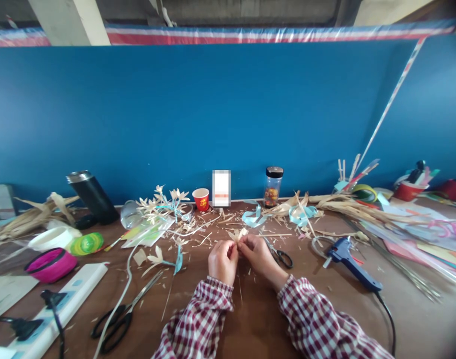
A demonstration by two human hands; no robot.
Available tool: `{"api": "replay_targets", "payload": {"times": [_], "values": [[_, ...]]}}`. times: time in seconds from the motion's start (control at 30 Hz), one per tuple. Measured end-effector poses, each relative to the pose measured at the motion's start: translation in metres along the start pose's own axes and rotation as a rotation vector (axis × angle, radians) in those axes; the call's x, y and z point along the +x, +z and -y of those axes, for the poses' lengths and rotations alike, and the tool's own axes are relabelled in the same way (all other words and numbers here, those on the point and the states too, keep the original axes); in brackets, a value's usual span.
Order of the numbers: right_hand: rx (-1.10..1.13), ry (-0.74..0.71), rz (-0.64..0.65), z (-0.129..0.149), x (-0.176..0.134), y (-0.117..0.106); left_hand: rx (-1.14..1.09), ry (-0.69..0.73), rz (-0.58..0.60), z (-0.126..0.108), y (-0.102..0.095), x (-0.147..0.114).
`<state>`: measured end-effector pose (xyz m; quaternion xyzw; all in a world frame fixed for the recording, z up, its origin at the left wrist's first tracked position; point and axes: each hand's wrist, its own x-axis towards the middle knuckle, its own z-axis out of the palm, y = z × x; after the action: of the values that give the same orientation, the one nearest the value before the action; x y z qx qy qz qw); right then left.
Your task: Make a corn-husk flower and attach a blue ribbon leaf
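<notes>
My left hand (223, 258) and my right hand (258, 253) meet over the middle of the table, their fingertips pinched together on a small cream husk flower (236, 234). Its petals fan out above the fingers, while the fingers hide its base. A thin wire hangs below my left hand, seemingly its stem. Just right of my right hand lies a small pair of scissors (283, 257), partly covered by that hand. To the left rests a finished-looking husk flower (156, 255) with a blue-wrapped stem (178, 259).
Large black-handled scissors (119, 319) and a power strip (69, 299) lie at the left, a white cable crossing the scissors. A blue glue gun (357, 264) lies at right. Husk scraps litter the table; a red paper cup (201, 199) and a jar (273, 187) stand behind.
</notes>
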<state>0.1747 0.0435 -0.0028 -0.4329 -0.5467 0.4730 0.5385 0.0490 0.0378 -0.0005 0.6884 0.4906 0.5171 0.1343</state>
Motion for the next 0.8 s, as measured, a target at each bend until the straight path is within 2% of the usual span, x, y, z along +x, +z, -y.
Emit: {"api": "replay_targets", "payload": {"times": [0.07,0.17,0.27,0.47,0.67,0.8], "values": [[0.209,0.09,0.046,0.003,0.001,0.001,-0.135,-0.094,-0.014,-0.002,0.001,0.002],[0.505,0.211,0.119,0.007,0.002,-0.001,-0.455,-0.353,0.036,-0.005,0.002,0.004],[0.62,0.257,0.171,0.011,0.001,-0.003,-0.667,-0.524,0.083,-0.008,0.004,0.006],[0.605,0.274,0.15,0.013,0.0,-0.004,-0.668,-0.516,0.093,-0.01,0.003,0.007],[0.513,0.231,0.083,0.011,0.001,-0.001,-0.646,-0.554,-0.006,-0.011,0.006,0.007],[0.444,0.205,0.04,0.008,0.002,0.0,-0.634,-0.589,-0.028,-0.011,0.007,0.007]]}}
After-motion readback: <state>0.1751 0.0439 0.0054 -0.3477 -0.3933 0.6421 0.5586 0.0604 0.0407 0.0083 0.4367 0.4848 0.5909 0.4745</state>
